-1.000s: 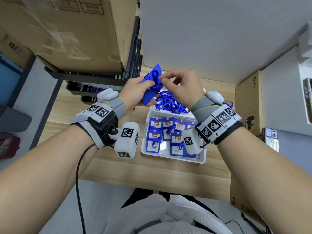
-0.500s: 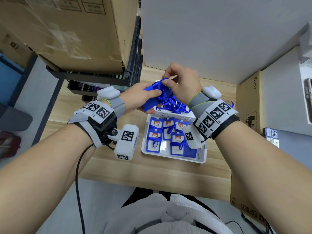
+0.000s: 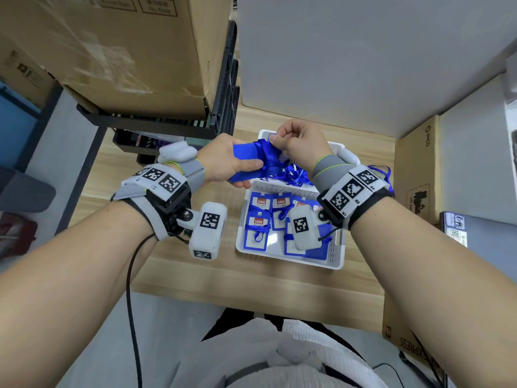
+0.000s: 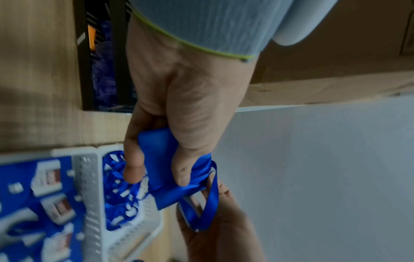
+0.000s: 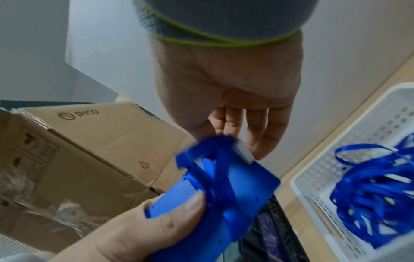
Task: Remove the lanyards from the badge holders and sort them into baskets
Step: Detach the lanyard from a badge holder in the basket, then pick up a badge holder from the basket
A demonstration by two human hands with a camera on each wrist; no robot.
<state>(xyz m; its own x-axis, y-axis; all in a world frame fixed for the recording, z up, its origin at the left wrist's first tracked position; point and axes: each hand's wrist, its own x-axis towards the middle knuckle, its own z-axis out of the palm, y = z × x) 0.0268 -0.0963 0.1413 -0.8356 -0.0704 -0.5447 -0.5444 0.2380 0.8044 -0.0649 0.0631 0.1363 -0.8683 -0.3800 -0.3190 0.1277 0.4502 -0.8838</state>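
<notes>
My left hand (image 3: 223, 163) grips a blue badge holder (image 3: 246, 158) between thumb and fingers, above the far white basket. My right hand (image 3: 296, 144) pinches the blue lanyard ribbon (image 3: 265, 148) at the holder's top end. The ribbon loop (image 4: 210, 195) hangs between both hands in the left wrist view. In the right wrist view the badge holder (image 5: 228, 191) is held by the left thumb, with the ribbon crossing it. The far basket (image 3: 335, 148) holds loose blue lanyards (image 3: 293, 175). The near white basket (image 3: 333, 256) holds several badge holders (image 3: 258, 219) with lanyards attached.
A black wire rack (image 3: 156, 124) carrying a large cardboard box (image 3: 112, 46) stands at the left. A Pico cardboard box (image 3: 416, 169) sits at the right of the wooden table (image 3: 251, 284). A grey panel (image 3: 349, 51) rises behind the baskets.
Both hands have dropped lower and nearer, over the far basket. The holder has turned flatter, and my right hand has shifted its pinch on the ribbon at the holder's end.
</notes>
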